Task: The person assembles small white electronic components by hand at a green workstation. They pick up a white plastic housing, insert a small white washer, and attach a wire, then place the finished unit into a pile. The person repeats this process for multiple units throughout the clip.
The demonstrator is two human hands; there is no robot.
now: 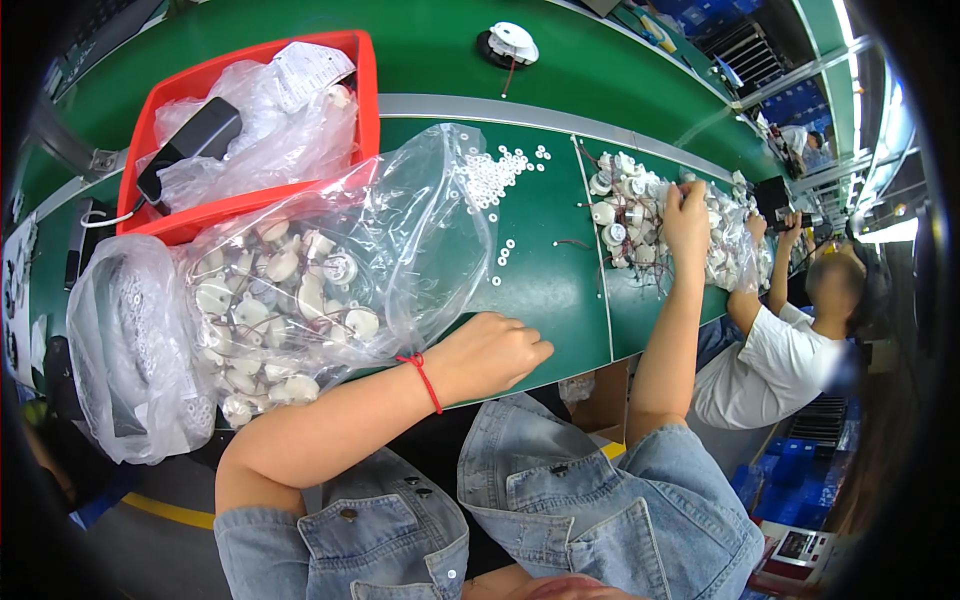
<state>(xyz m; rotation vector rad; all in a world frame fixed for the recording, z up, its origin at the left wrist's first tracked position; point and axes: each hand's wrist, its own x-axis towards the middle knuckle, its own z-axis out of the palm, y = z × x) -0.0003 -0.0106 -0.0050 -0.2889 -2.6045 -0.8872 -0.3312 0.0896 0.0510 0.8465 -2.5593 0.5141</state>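
My left hand [492, 352], with a red cord round its wrist, is closed in a loose fist at the front edge of the green table [560, 290]. Anything inside its fingers is hidden. Beside it lies a clear plastic bag [425, 240] full of round white parts with thin dark wires [340, 268]. My right hand [687, 225] reaches over a pile of similar white wired parts [625, 205], its fingertips pinched together. What they grip is too small to make out. Small white rings [490, 178] lie scattered between the hands, past the bag's mouth.
A red bin [367, 105] holding plastic bags and a black device [200, 140] stands at the back left. Another clear bag [130, 340] with white rings sits at the left edge. One white-and-black round unit [512, 43] lies farther back. A co-worker [775, 360] sits at the right.
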